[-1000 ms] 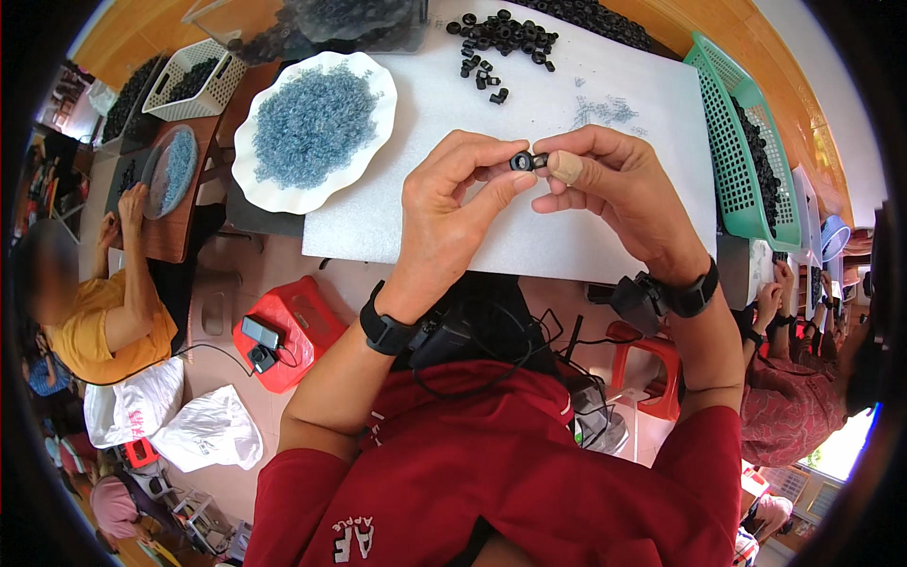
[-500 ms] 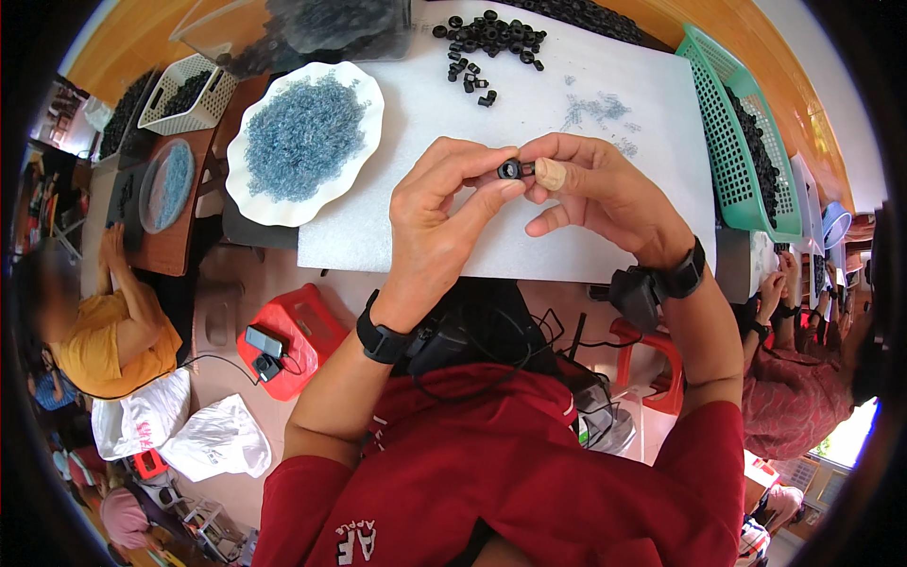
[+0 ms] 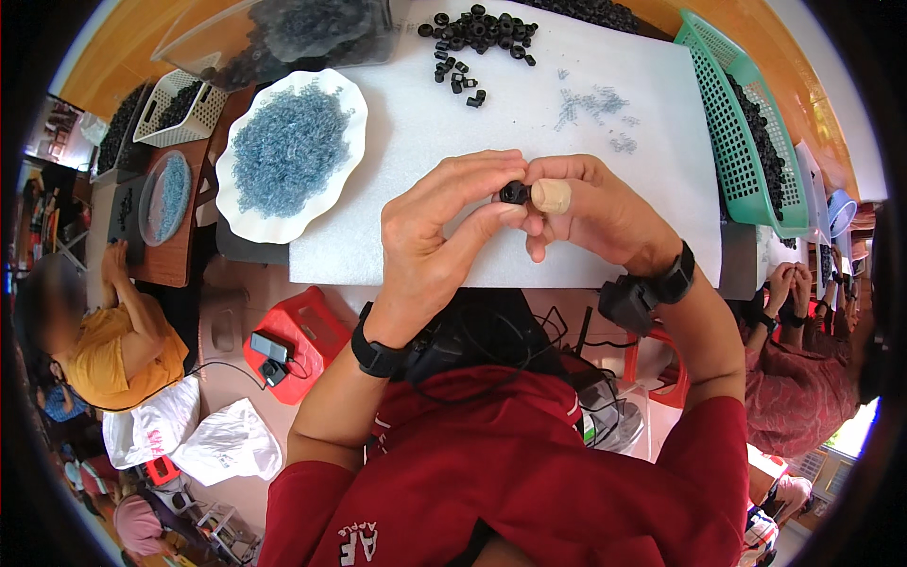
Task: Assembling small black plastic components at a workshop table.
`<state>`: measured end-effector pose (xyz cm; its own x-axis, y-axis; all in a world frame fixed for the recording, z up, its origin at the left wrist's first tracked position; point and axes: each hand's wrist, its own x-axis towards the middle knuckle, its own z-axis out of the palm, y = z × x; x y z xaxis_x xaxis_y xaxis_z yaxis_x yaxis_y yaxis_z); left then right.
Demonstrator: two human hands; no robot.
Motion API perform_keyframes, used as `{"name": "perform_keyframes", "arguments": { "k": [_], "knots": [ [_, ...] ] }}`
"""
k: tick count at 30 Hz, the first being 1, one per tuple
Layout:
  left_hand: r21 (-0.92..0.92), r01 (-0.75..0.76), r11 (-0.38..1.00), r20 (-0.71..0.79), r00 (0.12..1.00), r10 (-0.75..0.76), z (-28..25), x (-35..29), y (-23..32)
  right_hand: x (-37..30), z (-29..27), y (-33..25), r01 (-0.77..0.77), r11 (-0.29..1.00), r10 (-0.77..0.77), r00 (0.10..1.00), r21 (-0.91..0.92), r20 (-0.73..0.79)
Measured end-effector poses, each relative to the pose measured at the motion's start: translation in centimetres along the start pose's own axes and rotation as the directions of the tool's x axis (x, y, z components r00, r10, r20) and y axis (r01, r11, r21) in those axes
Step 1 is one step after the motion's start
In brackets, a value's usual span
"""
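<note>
Between the fingertips of my left hand is a small black ring-shaped plastic part, held over the white foam sheet. My right hand, with a tan covering on its thumb, meets it from the right with its fingers pinched. Whatever the right fingertips hold is hidden behind the thumb. A white scalloped plate heaped with small clear-blue pieces lies left of my hands. Loose black parts form a pile beyond them, and some clear-blue pieces are scattered to its right.
A clear bin of black parts stands at the far left, and a green basket of black parts at the right. A red stool with a small device is on the floor. Co-workers sit on both sides.
The black part has turned between my fingers, and the dark reddish piece seen beside it is now covered by my right thumb. Both hands stay close together; the view has shifted slightly.
</note>
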<state>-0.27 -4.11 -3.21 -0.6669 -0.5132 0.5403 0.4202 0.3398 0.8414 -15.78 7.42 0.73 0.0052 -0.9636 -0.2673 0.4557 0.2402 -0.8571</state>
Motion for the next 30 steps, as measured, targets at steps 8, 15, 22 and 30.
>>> {"name": "perform_keyframes", "arguments": {
  "k": [8, 15, 22, 30],
  "knots": [
    [0.104, -0.062, 0.993, 0.028, 0.998, 0.059, -0.1, 0.2, 0.3, 0.4, 0.9, 1.6, 0.044, 0.986, -0.039, 0.999, 0.16, -0.036],
    [0.064, 0.068, 0.996, -0.075, 0.995, -0.063, 0.3, -0.1, 0.1, 1.3, 0.6, 1.2, 0.001, 0.991, 0.006, 0.999, 0.132, -0.054],
    [0.106, 0.012, 0.994, -0.094, 0.996, -0.002, 0.3, -0.2, -0.4, 0.6, 1.6, 0.5, 0.02, 1.0, -0.025, 0.969, -0.023, -0.245],
    [0.199, 0.013, 0.98, -0.054, 0.999, -0.002, 0.3, -0.4, -0.1, -0.4, 1.3, -0.1, 0.225, 0.91, -0.323, 0.911, -0.349, -0.256]
  ]
}}
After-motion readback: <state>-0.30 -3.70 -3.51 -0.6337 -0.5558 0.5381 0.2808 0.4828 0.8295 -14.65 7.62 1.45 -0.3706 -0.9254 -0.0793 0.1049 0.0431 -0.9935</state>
